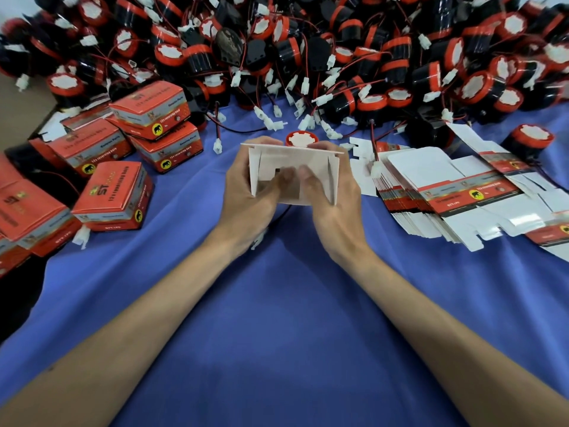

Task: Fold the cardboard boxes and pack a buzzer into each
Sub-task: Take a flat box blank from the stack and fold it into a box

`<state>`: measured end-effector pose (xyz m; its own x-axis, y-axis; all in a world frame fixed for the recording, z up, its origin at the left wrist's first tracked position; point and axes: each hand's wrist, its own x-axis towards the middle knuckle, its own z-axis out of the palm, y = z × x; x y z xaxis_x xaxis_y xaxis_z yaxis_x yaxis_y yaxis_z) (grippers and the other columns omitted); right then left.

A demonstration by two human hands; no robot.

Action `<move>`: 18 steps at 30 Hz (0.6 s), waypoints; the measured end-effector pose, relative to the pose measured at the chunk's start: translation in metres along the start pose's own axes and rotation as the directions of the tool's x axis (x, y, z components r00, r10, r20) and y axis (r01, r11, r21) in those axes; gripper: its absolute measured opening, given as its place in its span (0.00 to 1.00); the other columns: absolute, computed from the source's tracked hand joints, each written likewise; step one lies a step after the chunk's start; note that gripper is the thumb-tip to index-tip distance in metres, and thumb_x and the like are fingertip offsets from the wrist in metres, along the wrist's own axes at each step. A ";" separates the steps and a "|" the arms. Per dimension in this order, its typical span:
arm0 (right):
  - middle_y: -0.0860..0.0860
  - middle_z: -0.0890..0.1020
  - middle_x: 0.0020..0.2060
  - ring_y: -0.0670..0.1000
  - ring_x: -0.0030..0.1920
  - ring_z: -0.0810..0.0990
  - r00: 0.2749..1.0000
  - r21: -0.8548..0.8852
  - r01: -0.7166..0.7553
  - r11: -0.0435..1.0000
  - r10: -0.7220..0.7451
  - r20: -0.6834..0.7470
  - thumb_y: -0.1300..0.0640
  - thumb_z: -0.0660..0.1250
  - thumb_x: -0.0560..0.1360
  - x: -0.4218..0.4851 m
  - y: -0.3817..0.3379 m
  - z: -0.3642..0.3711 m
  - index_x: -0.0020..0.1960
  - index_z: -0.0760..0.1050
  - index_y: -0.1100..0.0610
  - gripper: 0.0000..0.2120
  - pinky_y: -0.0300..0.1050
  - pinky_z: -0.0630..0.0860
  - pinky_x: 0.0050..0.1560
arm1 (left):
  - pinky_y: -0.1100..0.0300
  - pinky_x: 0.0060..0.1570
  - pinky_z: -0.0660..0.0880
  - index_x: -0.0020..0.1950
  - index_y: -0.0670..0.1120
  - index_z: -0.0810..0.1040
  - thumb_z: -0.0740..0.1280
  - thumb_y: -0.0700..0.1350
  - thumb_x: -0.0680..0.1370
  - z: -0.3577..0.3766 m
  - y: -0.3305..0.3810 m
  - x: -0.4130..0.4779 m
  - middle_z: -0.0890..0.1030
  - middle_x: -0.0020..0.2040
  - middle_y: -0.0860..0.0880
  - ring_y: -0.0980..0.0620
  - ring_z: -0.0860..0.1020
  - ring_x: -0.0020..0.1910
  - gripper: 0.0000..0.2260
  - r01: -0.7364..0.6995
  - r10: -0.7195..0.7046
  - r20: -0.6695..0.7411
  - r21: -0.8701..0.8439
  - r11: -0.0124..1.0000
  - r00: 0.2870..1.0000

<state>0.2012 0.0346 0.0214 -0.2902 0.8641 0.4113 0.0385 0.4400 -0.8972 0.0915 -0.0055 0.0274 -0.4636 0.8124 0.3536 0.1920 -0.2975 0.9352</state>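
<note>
Covering the bench is a blue cloth (277, 318), lightly creased, and it fills the whole near half of the view. Little of the room shows: only a pale patch of wall (9, 9) at the far left corner. Along the far side lies a deep heap of buzzers (354, 47), black drums with red rims and white caps, their thin wires and white plugs spilling toward the middle. At the left sit closed boxes (114, 195), red and grey, some stacked on each other and some tilted. At the right a fanned pile of flat blanks (431, 180) lies printed side partly up.

In the middle, held just above the cloth, is the half-folded box (295, 157). Its long axis runs left to right. Its open side faces the person, so the white inside shows, and a flat flap juts along its far top edge. The left hand (249, 195) grips the left end and the right hand (335, 208) grips the right end. On each hand the fingers (261, 142) curl round the outside while the thumb reaches inside. The two thumbs sit close together, pressing on the inner flaps. A single buzzer (298, 139) stands just beyond the box, its red rim showing over the flap.
</note>
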 end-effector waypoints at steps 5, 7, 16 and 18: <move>0.52 0.78 0.53 0.53 0.52 0.77 1.000 -0.024 0.016 1.000 -0.017 -0.011 0.55 0.55 0.80 -0.001 0.003 0.004 0.60 0.71 0.56 0.12 0.54 0.76 0.53 | 0.69 0.40 0.73 0.53 0.44 0.73 0.63 0.32 0.77 0.001 -0.002 0.000 0.78 0.42 0.53 0.63 0.77 0.40 0.09 0.032 -0.034 -0.030 -0.045 0.998 0.999; 0.54 0.78 0.55 0.53 0.53 0.77 0.999 -0.066 0.043 0.997 -0.043 0.006 0.60 0.56 0.79 -0.002 0.005 0.005 0.62 0.70 0.60 0.13 0.56 0.75 0.54 | 0.69 0.40 0.72 0.51 0.47 0.73 0.59 0.34 0.75 0.000 -0.004 0.000 0.78 0.42 0.54 0.64 0.76 0.39 0.10 0.027 -0.029 -0.065 -0.038 0.999 0.997; 0.55 0.77 0.56 0.55 0.55 0.77 0.995 -0.078 0.088 0.993 -0.091 -0.034 0.65 0.58 0.74 0.000 0.005 0.002 0.62 0.70 0.61 0.16 0.55 0.76 0.53 | 0.73 0.43 0.72 0.56 0.36 0.72 0.61 0.29 0.79 0.002 -0.009 0.000 0.76 0.48 0.52 0.68 0.76 0.43 0.08 -0.125 0.128 -0.041 0.066 0.990 0.991; 0.54 0.78 0.55 0.53 0.53 0.78 0.996 -0.079 0.078 0.994 -0.081 -0.035 0.65 0.60 0.75 0.000 0.006 0.001 0.61 0.70 0.60 0.15 0.51 0.76 0.52 | 0.73 0.42 0.72 0.57 0.35 0.72 0.60 0.28 0.79 0.003 -0.009 0.001 0.76 0.46 0.52 0.68 0.76 0.42 0.08 -0.124 0.128 -0.040 0.090 0.988 0.991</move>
<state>0.2002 0.0365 0.0161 -0.2583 0.8338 0.4879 0.0916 0.5239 -0.8468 0.0916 -0.0007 0.0193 -0.4697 0.7469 0.4708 0.3250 -0.3495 0.8788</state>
